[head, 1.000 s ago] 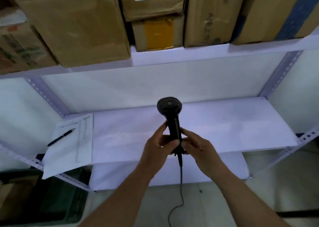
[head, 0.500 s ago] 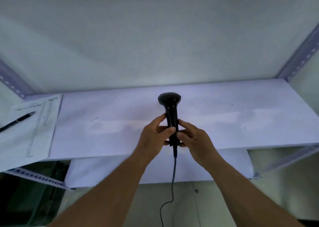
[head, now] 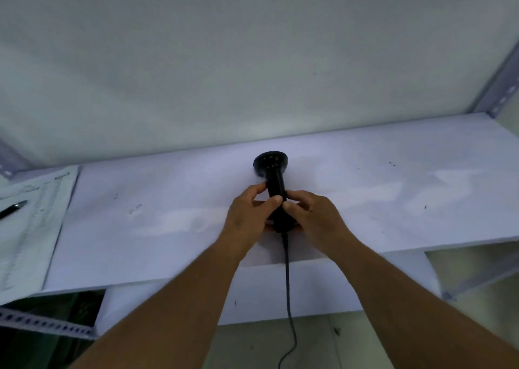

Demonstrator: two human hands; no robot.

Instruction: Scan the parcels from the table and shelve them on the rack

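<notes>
A black pen (head: 12,208) lies on a white paper sheet (head: 31,228) at the left. The left hand (head: 250,217) wraps its grip round the black plastic scanner (head: 273,177) over the white rack shelf (head: 393,200); the right hand (head: 314,217) does too. No parcels show. The hanging black cord (head: 288,284) could snag the shelf edge.

Print on the paper sheet (head: 31,217) is illegible.

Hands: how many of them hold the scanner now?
2. The left hand grips the scanner handle from the left; the right hand grips it from the right. None looks hidden.
</notes>
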